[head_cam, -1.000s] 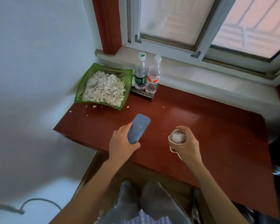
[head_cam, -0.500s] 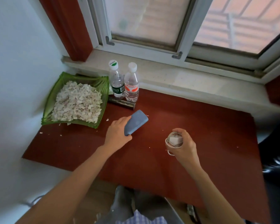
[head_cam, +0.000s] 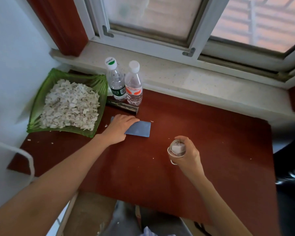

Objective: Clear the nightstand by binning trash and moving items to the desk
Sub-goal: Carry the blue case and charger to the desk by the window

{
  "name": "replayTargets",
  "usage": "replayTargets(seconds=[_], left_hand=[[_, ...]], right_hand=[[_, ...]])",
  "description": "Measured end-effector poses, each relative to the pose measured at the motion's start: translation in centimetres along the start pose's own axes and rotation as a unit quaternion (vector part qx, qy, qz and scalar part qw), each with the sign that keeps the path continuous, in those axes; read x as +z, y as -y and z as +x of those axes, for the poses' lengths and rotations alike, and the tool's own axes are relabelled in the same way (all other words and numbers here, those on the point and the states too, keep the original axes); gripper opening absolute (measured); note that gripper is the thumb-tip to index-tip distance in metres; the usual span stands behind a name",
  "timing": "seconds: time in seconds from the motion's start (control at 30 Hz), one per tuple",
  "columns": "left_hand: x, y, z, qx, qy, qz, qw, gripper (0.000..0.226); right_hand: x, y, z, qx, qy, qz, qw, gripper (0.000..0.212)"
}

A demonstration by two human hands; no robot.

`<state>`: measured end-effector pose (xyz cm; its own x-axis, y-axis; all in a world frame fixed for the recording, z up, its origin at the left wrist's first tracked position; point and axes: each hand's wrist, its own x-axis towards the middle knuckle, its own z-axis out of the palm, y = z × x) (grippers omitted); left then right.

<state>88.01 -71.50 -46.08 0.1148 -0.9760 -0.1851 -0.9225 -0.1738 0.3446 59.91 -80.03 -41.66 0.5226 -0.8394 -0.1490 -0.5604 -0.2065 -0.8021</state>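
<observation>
A blue phone (head_cam: 140, 129) lies flat on the red-brown desk (head_cam: 203, 142), in front of the two bottles. My left hand (head_cam: 120, 128) rests on its left half, fingers over it, holding it down against the wood. To the right, above the desk's middle, my right hand (head_cam: 188, 153) is closed around a white charger with its coiled cable (head_cam: 176, 149). The phone's left end is hidden under my fingers.
A green dish (head_cam: 92, 79) heaped with pale shreds sits at the desk's left back corner. Two capped water bottles (head_cam: 124, 84) stand beside it, with a dark flat bar (head_cam: 122, 105) lying before them. The window sill (head_cam: 186, 77) runs behind. A white chair back (head_cam: 26, 159) is at left.
My left hand has carried the phone forward and down, from tilted in the air to lying flat on the desk near the bottles. My right hand still holds the charger.
</observation>
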Motion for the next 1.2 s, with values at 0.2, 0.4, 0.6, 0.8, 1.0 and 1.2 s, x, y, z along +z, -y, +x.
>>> replayTargets(seconds=[0.2,0.4,0.6,0.8,1.0,1.2], left_hand=[[0.4,0.9,0.2,0.002,0.012,0.017,1.000,0.079],[0.0,1.9,0.3,-0.027,0.008,0.025,0.999,0.078],[-0.2,1.9,-0.3,-0.043,0.006,0.039,0.998,0.077],[0.1,1.5,-1.6,-0.053,-0.018,0.060,0.997,0.075],[-0.4,-1.4,-5.9,-0.080,-0.217,0.032,0.972,0.051],[-1.1,-2.6,-11.8,-0.144,-0.319,0.062,0.935,0.040]], right_hand=[[1.1,0.0,0.5,-0.002,0.012,0.001,1.000,0.049],[1.7,0.3,1.0,-0.003,0.028,-0.003,1.000,0.050],[2.5,1.2,1.4,-0.012,0.029,-0.008,0.999,0.048],[3.7,2.4,1.6,-0.032,0.027,-0.013,0.999,0.048],[6.5,4.2,1.3,-0.089,0.044,-0.038,0.994,0.047],[12.3,6.4,1.5,-0.163,0.115,-0.094,0.975,0.048]])
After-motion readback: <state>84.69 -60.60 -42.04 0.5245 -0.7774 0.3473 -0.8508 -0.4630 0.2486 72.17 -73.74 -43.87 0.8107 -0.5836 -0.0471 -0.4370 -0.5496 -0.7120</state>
